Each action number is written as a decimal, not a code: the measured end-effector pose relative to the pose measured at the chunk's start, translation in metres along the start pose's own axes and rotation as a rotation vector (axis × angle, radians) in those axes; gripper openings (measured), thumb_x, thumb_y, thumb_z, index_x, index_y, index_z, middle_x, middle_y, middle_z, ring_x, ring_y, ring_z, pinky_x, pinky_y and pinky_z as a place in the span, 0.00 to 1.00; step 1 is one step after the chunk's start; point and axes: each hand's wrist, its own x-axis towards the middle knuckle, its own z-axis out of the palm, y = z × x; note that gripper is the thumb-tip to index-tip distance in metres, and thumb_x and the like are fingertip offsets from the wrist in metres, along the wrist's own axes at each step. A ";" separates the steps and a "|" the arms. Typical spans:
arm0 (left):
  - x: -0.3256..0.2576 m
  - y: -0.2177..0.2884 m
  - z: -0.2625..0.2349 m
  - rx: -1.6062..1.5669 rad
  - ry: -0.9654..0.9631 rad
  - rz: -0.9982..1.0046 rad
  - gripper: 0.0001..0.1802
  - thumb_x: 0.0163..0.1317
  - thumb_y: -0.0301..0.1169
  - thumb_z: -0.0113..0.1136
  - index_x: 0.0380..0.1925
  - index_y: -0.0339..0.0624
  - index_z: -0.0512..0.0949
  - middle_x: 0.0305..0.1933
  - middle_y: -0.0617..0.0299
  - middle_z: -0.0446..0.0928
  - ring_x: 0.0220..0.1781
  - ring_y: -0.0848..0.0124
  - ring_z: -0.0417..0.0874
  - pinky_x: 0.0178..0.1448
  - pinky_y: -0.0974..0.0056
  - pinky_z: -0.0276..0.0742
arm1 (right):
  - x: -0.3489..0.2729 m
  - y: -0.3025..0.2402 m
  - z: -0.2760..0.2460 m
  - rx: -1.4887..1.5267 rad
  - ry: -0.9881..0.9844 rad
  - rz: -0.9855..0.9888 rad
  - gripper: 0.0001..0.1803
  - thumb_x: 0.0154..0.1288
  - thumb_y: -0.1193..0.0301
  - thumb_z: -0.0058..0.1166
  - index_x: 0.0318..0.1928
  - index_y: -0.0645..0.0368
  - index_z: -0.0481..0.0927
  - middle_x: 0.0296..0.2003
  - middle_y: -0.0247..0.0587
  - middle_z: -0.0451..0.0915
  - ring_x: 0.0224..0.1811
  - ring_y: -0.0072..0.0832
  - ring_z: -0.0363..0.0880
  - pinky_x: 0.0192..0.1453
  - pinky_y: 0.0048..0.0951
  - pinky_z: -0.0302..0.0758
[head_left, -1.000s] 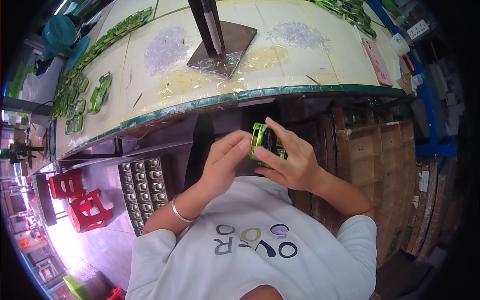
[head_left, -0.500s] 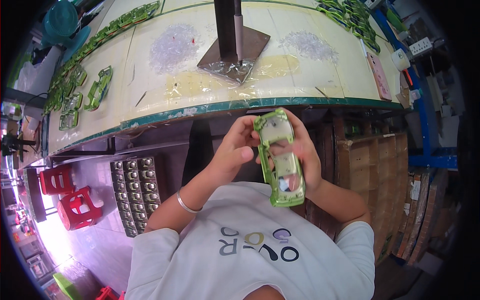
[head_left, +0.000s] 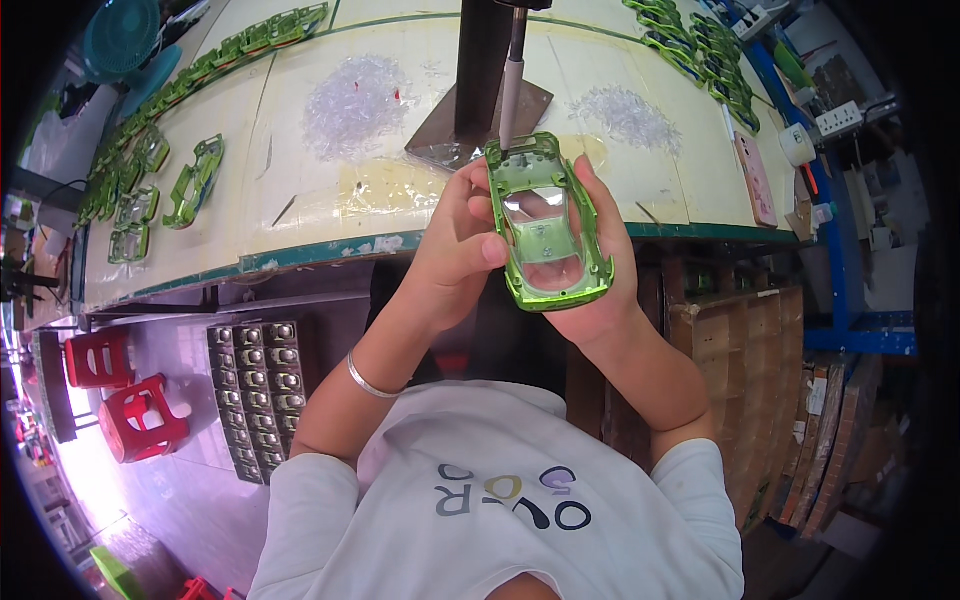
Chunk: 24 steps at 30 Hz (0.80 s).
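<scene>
A green toy car body shell point(head_left: 545, 242) with clear windows is held between both hands over the table's front edge. My left hand point(head_left: 455, 245) grips its left side, thumb against the edge and fingers partly hidden behind it. Along the right side, my right hand point(head_left: 606, 285) is closed round the shell, with its palm under the near end. A grey rod-shaped tool point(head_left: 512, 98) hangs upright by a dark post point(head_left: 482, 70). Its dark tip is at the shell's far left corner; whether they touch I cannot tell.
Piles of small clear pieces point(head_left: 352, 108) point(head_left: 628, 118) lie either side of the metal base plate point(head_left: 433, 135). Rows of green car shells point(head_left: 193, 180) line the table's left; more point(head_left: 705, 60) are stacked far right. A pink phone point(head_left: 755, 180) lies near the right edge. Red stools point(head_left: 145, 420) stand lower left.
Both hands have carried the car shell away from my body and up to the tool's tip. The shell has been turned, and its window end now points toward me.
</scene>
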 end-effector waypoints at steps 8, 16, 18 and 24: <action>0.001 0.009 0.008 -0.012 -0.003 -0.014 0.52 0.36 0.49 0.69 0.57 0.36 0.51 0.38 0.65 0.69 0.39 0.79 0.73 0.46 0.73 0.70 | -0.002 -0.003 0.002 0.024 -0.075 0.013 0.24 0.65 0.54 0.34 0.47 0.63 0.68 0.40 0.46 0.74 0.39 0.32 0.75 0.45 0.30 0.71; 0.001 0.008 0.006 -0.030 -0.014 -0.013 0.49 0.38 0.49 0.67 0.56 0.37 0.53 0.42 0.60 0.69 0.44 0.74 0.74 0.48 0.70 0.70 | -0.003 -0.003 0.004 0.053 -0.030 0.007 0.24 0.65 0.53 0.35 0.47 0.62 0.67 0.40 0.45 0.73 0.41 0.32 0.73 0.47 0.31 0.69; 0.001 0.008 0.005 -0.022 -0.023 -0.027 0.49 0.39 0.49 0.66 0.56 0.36 0.53 0.44 0.58 0.69 0.45 0.72 0.74 0.49 0.69 0.71 | -0.004 -0.004 0.004 0.042 -0.051 0.010 0.25 0.65 0.53 0.34 0.47 0.62 0.67 0.40 0.45 0.73 0.41 0.32 0.73 0.47 0.31 0.69; 0.000 0.011 0.008 -0.002 -0.006 -0.044 0.47 0.40 0.50 0.65 0.55 0.35 0.54 0.46 0.56 0.68 0.46 0.69 0.73 0.50 0.68 0.70 | -0.008 -0.005 0.006 0.000 -0.110 0.012 0.27 0.65 0.51 0.32 0.48 0.63 0.67 0.41 0.47 0.73 0.42 0.34 0.73 0.48 0.32 0.69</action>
